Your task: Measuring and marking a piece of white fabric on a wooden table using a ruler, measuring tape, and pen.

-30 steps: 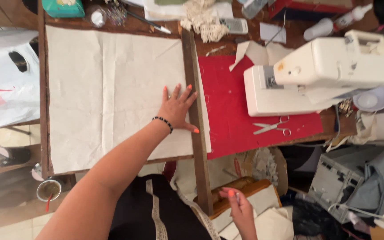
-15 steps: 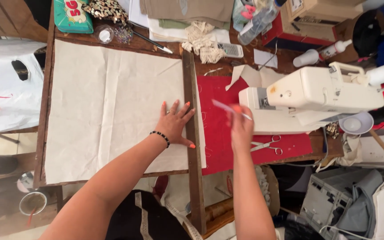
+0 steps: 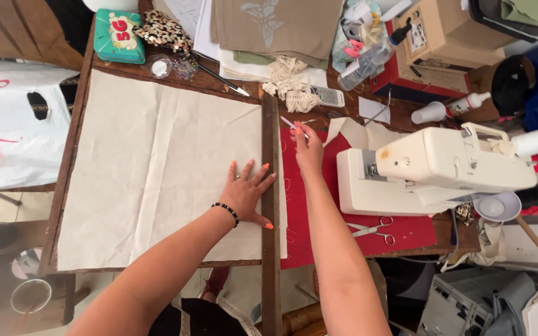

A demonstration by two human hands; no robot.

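**Pink stick held over the red cloth**

Pink stick (image 3: pixel 294 126), thin and short, was pinched between the fingertips of the right hand (image 3: pixel 309 149). The fingers were closed tight on it. It may have been a pencil or chalk, but it was too small to tell. The hand hung above the red cloth (image 3: pixel 300 205), near the top end of the long wooden ruler (image 3: pixel 271 186).

The left hand (image 3: pixel 247 193) lay flat with its fingers spread wide. It held nothing. It pressed down on the cream cloth (image 3: pixel 157 168), and its fingertips touched the ruler. A black bead band sat on that wrist.

The ruler ran straight down the right edge of the cream cloth, between it and the red cloth.

A white sewing machine (image 3: pixel 431 171) stood on the red cloth, to the right of the right hand. Small scissors (image 3: pixel 372 230) lay just below the machine.

At the far left corner of the table sat a flat green tin (image 3: pixel 118 37) with big bright letters on its lid. A brown cardboard box (image 3: pixel 443 28) with a small white label stood at the far right, on top of a red box (image 3: pixel 406 81). A white bottle (image 3: pixel 446 111) lay on its side near them.
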